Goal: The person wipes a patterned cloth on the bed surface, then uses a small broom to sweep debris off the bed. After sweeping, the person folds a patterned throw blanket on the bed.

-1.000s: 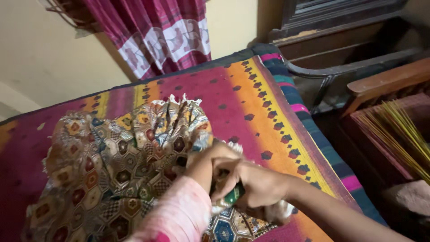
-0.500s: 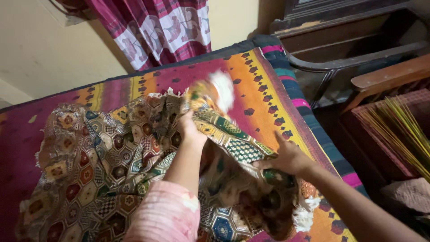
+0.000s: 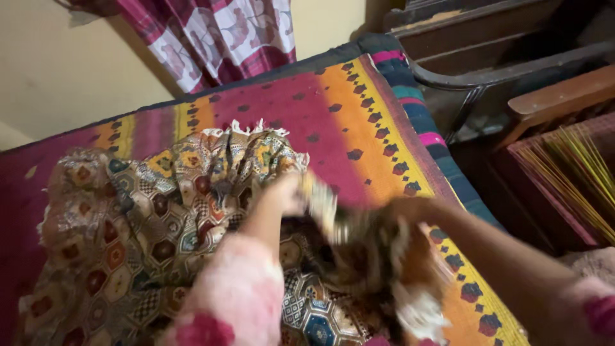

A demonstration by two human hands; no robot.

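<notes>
Lying heaped on a bed [image 3: 333,109] under a magenta and orange bedspread [image 3: 378,138]: a patterned cloth [image 3: 160,218] of small hexagon patches in red, brown, gold and blue, with a white fringe [image 3: 256,128] along its far edge.

Gripping a fold of the patterned cloth near its right side: the left hand [image 3: 288,194], fingers clenched on the fabric, arm in a pink sleeve [image 3: 237,295].

Grasping a bunched, blurred part of the same cloth just right of the left hand: the right hand [image 3: 400,211], closed on the fabric as far as the blur allows telling. Hanging below that bunch, near the bed's front edge: a tuft of white fringe.

Hanging beyond the bed's far edge against a cream wall [image 3: 57,70]: a red and white curtain [image 3: 211,35].

Standing right of the bed: dark wooden furniture [image 3: 500,45], with a bundle of thin yellow sticks [image 3: 573,173] nearer.
</notes>
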